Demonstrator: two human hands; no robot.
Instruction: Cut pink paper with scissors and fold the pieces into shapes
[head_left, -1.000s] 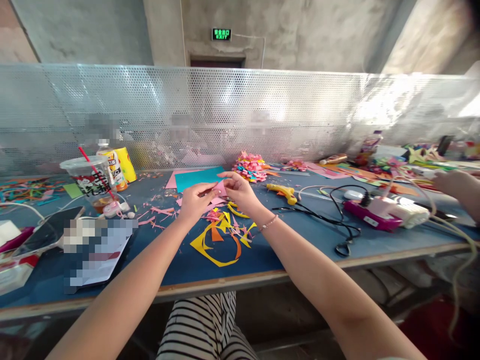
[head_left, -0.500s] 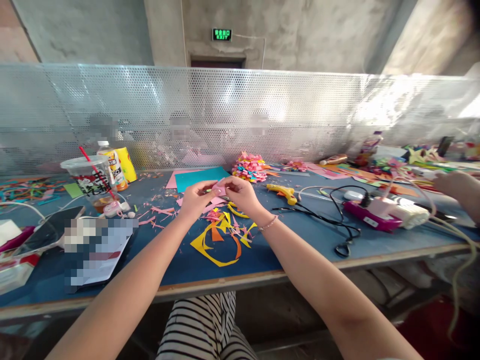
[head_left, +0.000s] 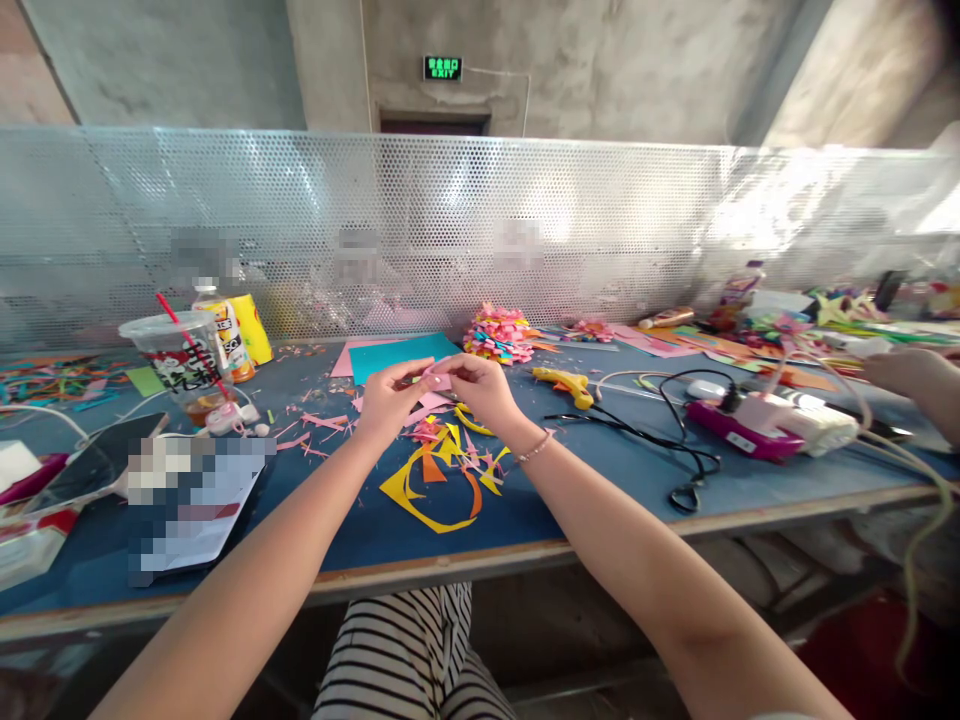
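Observation:
Between my fingertips is a small piece of pink paper (head_left: 438, 376), pinched from both sides above the blue table. My left hand (head_left: 391, 400) is closed on its left side, my right hand (head_left: 484, 392) on its right. Yellow paper scraps (head_left: 420, 508) and an orange scrap (head_left: 433, 466) lie just in front of my hands. Behind them are a teal sheet (head_left: 390, 358) and a ball of pink, yellow and blue folded paper (head_left: 499, 335). A yellow glue gun (head_left: 566, 384) rests to the right.
At the left stand a plastic cup (head_left: 176, 365) with a red straw, a bottle (head_left: 234, 345) and a tablet (head_left: 202, 520). A purple power strip (head_left: 742, 432) with cables lies at the right. Another person's hand (head_left: 911, 375) is at the far right.
My hands stay almost in place, with the pink paper still between them. The other person's hand at the far right has shifted slightly left.

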